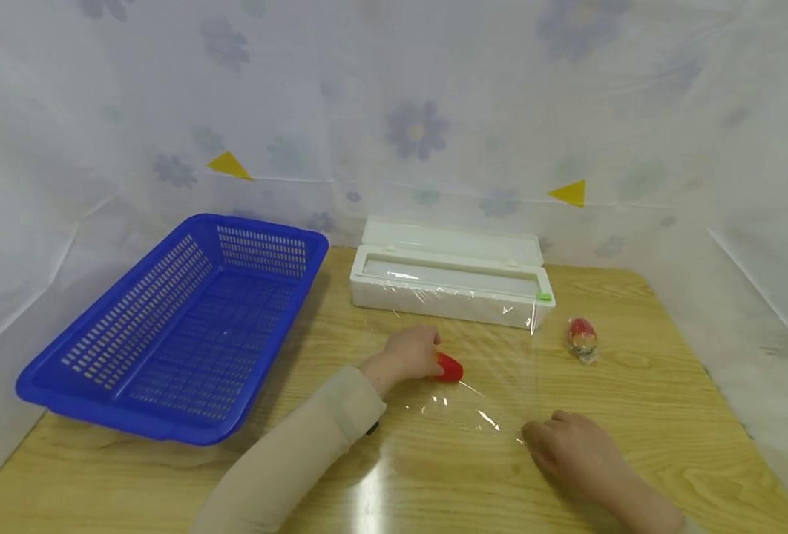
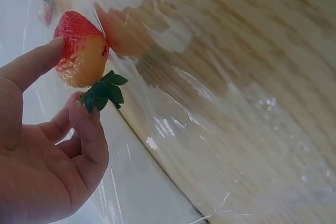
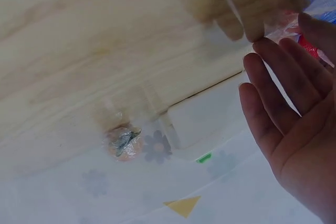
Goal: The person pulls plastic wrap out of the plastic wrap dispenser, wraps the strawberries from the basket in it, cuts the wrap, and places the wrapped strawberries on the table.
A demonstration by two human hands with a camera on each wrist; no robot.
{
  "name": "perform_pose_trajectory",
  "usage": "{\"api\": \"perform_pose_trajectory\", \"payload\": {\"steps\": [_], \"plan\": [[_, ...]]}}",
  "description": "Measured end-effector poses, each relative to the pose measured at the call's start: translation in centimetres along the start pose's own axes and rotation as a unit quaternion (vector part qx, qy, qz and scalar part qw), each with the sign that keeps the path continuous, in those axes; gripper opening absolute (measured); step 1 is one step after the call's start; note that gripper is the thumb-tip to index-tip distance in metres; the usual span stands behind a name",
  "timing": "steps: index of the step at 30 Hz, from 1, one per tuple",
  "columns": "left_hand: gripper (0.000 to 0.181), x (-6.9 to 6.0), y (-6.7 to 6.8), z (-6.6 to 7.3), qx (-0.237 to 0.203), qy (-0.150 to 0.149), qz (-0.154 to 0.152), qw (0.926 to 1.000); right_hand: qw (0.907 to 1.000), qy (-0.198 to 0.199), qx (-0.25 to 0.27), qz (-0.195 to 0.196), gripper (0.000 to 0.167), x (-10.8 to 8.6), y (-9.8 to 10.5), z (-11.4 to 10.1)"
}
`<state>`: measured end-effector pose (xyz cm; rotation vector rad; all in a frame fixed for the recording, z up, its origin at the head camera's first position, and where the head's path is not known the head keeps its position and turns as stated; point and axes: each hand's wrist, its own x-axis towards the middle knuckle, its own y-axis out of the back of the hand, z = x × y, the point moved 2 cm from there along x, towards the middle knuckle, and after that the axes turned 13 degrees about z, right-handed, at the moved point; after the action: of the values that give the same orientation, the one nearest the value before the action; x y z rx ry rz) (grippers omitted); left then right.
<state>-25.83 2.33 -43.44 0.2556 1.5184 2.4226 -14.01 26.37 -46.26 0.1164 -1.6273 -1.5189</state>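
Note:
My left hand [image 1: 407, 352] holds a toy strawberry [image 1: 449, 368] above the clear plastic wrap. In the left wrist view, one fingertip presses the red-and-cream strawberry [image 2: 81, 51] and other fingers touch its green leaves [image 2: 107, 90]. The plastic wrap [image 1: 481, 393] stretches from the white dispenser box [image 1: 447, 300] across the wooden table. At the wrap's near right corner rests my right hand [image 1: 574, 452]. Its fingers [image 3: 268, 93] look loosely extended in the right wrist view, fingertips at the table surface, with the thumb apart from them.
A blue plastic basket [image 1: 247, 400] stands at the left. Right of the box lies another strawberry [image 1: 581, 337], wrapped in clear film. The box lid [image 1: 450, 241] is raised, and a green piece [image 1: 544, 297] sits on its right end. A flowered curtain [image 1: 461, 111] surrounds the table.

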Motion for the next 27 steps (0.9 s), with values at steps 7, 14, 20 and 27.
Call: {"api": "perform_pose_trajectory", "payload": {"steps": [7, 14, 20, 27], "plan": [[0.034, -0.3, 0.4, -0.7, 0.003, -0.021, 0.024, 0.9995, 0.9987, 0.013, -0.032, -0.038, 0.013, 0.7, -0.2, -0.3], [0.028, -3.7, 2.2, -2.1, 0.039, -0.048, -0.060, 0.9963, 0.9982, -0.016, -0.023, -0.053, 0.013, 1.1, -0.1, -0.1], [0.021, -5.1, 2.1, -3.7, 0.125, -0.081, -0.108, 0.9829, 0.9862, -0.126, 0.036, -0.101, 0.023, 1.4, 0.1, 0.7], [0.016, -4.8, 2.1, -4.6, 0.088, -0.105, -0.093, 0.9862, 0.9729, -0.162, 0.069, -0.150, 0.023, 2.4, 0.0, 1.9]]}}
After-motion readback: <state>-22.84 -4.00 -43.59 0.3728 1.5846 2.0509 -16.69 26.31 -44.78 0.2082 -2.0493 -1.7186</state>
